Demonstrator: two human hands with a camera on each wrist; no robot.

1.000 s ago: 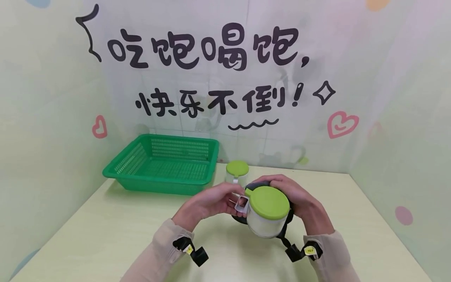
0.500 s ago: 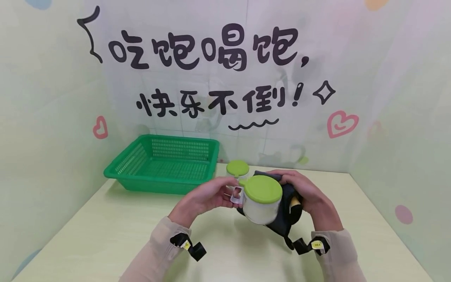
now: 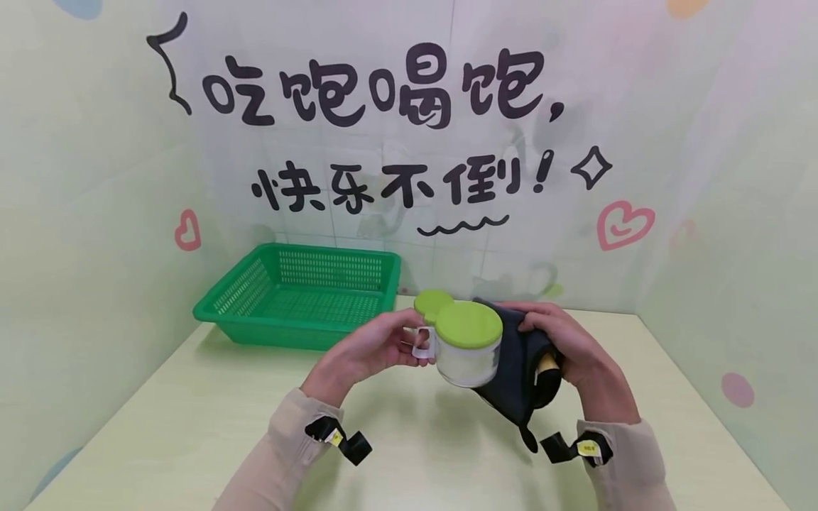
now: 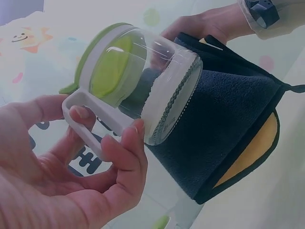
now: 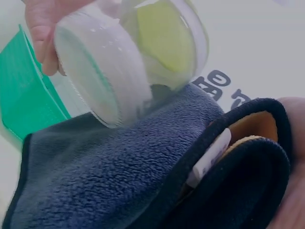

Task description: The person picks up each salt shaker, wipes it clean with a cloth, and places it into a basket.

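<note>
My left hand grips the white handle of a clear seasoning jar with a green lid. The jar is held above the table, and white contents lie at its bottom end in the left wrist view. In my right hand is a bunched towel, dark blue with a yellow reverse side. The towel lies against the jar's side in the right wrist view, with a white label showing in its fold. Part of the right hand is hidden behind the towel.
A second green-lidded jar stands at the back, mostly hidden behind the held one. To its left sits a green plastic basket with slotted walls. Printed wall sheets enclose the pale table at the back and sides.
The jar has risen and shifted slightly left with my left hand. My right hand has moved right with the towel, exposing more of it beside the jar.
</note>
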